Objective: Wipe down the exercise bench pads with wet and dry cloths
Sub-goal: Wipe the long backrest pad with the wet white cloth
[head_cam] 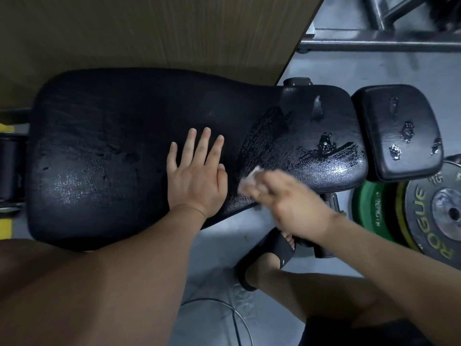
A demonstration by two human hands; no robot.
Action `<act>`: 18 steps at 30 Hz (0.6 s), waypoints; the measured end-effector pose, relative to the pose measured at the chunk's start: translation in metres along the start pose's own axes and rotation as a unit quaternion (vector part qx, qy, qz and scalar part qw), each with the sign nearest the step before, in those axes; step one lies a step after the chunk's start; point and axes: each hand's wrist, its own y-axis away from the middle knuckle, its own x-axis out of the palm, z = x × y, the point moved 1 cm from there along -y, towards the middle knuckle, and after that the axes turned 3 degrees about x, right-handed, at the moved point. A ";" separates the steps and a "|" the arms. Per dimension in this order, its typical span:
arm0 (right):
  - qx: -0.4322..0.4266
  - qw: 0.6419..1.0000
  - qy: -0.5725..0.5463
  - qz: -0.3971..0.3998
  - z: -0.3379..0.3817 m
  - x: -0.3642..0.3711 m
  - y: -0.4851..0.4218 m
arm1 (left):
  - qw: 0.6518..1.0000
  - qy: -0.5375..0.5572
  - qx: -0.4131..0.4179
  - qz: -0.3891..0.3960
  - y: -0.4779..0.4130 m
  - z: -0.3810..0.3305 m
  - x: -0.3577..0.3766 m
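Observation:
The black bench back pad (99, 146) stretches across the middle of the view, and its right part glistens with wet streaks. A smaller black seat pad (396, 131) sits apart at its right end, scuffed and dotted with wet spots. My left hand (197, 176) rests flat on the back pad with straight fingers. My right hand (287, 203), blurred by motion, grips a small white cloth (249, 181) against the pad's near edge, right of my left hand.
A wooden panel (149, 31) stands behind the bench. Green and black weight plates (424, 211) lie on the grey floor at right, under a metal rack frame (374, 43). My sandalled foot (269, 255) stands on the floor below the pad, near a thin cable (239, 320).

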 end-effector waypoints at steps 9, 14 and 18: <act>0.254 0.961 0.032 -0.103 -0.082 -0.024 -0.081 | 1.000 -0.003 -0.005 -0.001 0.000 -0.001 0.000; 0.053 0.998 0.003 -0.016 -0.031 -0.001 -0.070 | 1.000 -0.009 -0.003 -0.003 -0.001 0.000 0.001; 0.149 0.984 0.040 -0.091 -0.084 -0.016 -0.092 | 1.000 -0.014 -0.002 0.005 -0.001 -0.001 0.001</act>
